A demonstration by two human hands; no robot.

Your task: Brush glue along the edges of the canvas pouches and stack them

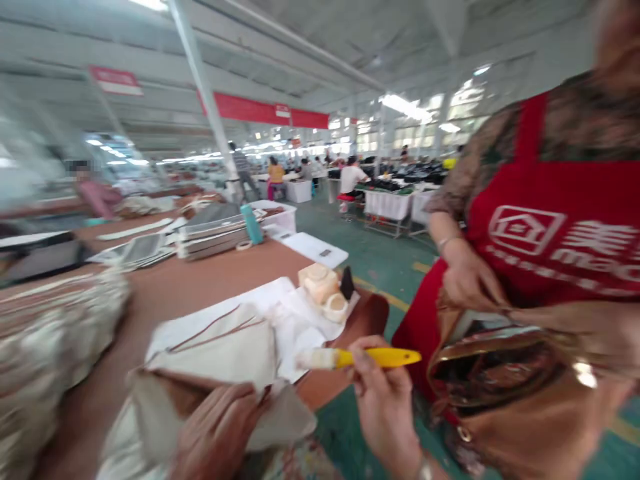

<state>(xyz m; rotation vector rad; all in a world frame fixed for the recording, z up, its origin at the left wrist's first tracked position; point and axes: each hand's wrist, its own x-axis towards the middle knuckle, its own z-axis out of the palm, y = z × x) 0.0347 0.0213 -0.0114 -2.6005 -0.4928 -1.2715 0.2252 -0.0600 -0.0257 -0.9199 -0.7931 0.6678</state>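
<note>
A yellow-handled brush [383, 358] with pale bristles pointing left is pinched in my right hand [383, 393], above the table's front edge. My left hand [220, 423] lies over a beige fabric piece [143, 427] with a brown inner part, its fingers bent onto the folded edge. Whether the left fingers grip the fabric is blurred. Another cream piece with thin brown strips [220, 340] rests on white paper [175, 323] just beyond. Behind the brush, a cream container [319, 283] with a round opening stands on crumpled white sheets.
At the right, a person in a red apron [560, 220] holds an open brown bag [530, 407]. Stacked pieces [215, 237], a teal bottle [251, 225] and a white board [313, 249] lie at the back of the brown table [165, 283]. Bunched fabric [55, 333] covers the left.
</note>
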